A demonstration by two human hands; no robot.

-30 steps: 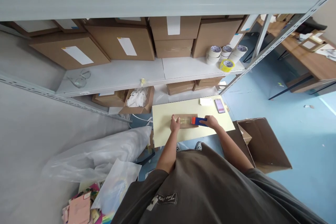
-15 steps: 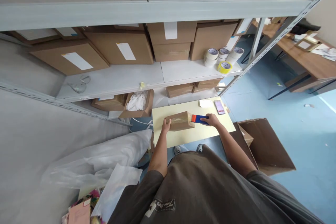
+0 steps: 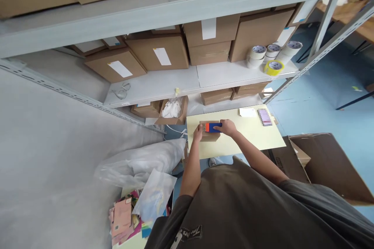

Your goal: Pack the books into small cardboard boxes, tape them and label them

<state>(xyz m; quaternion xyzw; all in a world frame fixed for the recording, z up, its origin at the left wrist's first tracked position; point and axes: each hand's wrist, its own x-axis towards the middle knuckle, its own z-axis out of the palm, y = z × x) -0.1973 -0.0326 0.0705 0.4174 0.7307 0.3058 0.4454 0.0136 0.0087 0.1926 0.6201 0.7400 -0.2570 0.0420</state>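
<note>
A small cardboard box (image 3: pixel 210 137) lies on the pale yellow table (image 3: pixel 233 140). My left hand (image 3: pixel 198 132) grips the box at its left end, fingers closed round the edge. Over the top of the box is a blue and orange tape dispenser (image 3: pixel 214 127), its orange end close to my left hand. My right hand (image 3: pixel 227 127) is closed on the dispenser's right end. Whether tape runs under it is too small to tell.
A white paper (image 3: pixel 247 112) and a phone (image 3: pixel 265 117) lie at the table's back right. Behind stands a shelf (image 3: pixel 163 85) with boxes and tape rolls (image 3: pixel 274 67). An open carton (image 3: pixel 333 163) is at the right, a plastic-wrapped bundle (image 3: pixel 146 161) at the left.
The dispenser in my right hand has moved left over the box, toward my left hand. The box now appears shorter from left to right. The camera view has shifted.
</note>
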